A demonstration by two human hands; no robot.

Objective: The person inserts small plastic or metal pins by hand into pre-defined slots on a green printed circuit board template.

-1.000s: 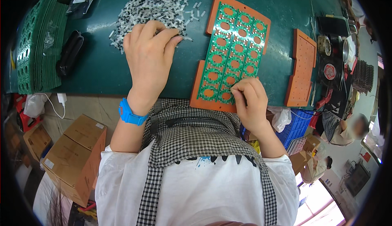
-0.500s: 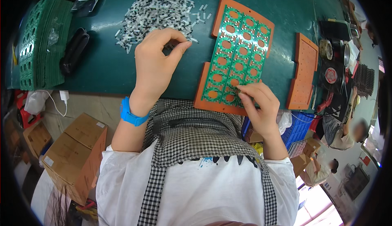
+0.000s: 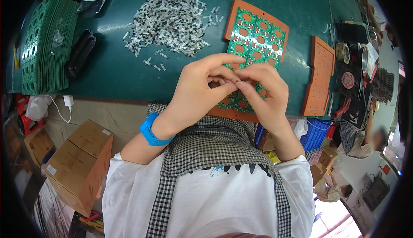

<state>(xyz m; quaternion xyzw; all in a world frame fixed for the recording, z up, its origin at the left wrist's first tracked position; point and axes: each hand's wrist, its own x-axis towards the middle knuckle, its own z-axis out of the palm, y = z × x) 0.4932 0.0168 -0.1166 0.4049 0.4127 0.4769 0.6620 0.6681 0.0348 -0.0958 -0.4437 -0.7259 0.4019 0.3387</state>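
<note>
- The left hand (image 3: 200, 83) and right hand (image 3: 269, 92) meet fingertip to fingertip above the circuit-board panel, the left one coming in from 8 o'clock, the right from 4.
- Thumbs and fingers are bent toward one another around a tiny dark bit; it is too small to name, and I cannot tell which hand pinches it.
- Under the hands and on toward 1 o'clock lies the green circuit-board panel (image 3: 250, 44), its three rows of round openings partly covered by the fingers.
- The panel rests on an orange plate (image 3: 231, 27), whose near edge shows below the hands at 6 o'clock.
- A blue watch (image 3: 152, 130) circles the left wrist at 8 o'clock.
- Between 10 and 11 o'clock, a pile of small clear-and-black parts (image 3: 170, 23) is heaped on the green bench (image 3: 116, 74); a few lie loose at its near side.
- At 3 o'clock, well apart, is a second orange plate (image 3: 319, 74), bare and dotted with holes.
- Farther out, just past 9 o'clock, a black pouch (image 3: 81, 54) lies beside stacked green boards (image 3: 47, 44).
- Beyond the bench edge, a cardboard box (image 3: 79, 156) stands at 8 o'clock and a blue crate (image 3: 317, 132) at 4.
</note>
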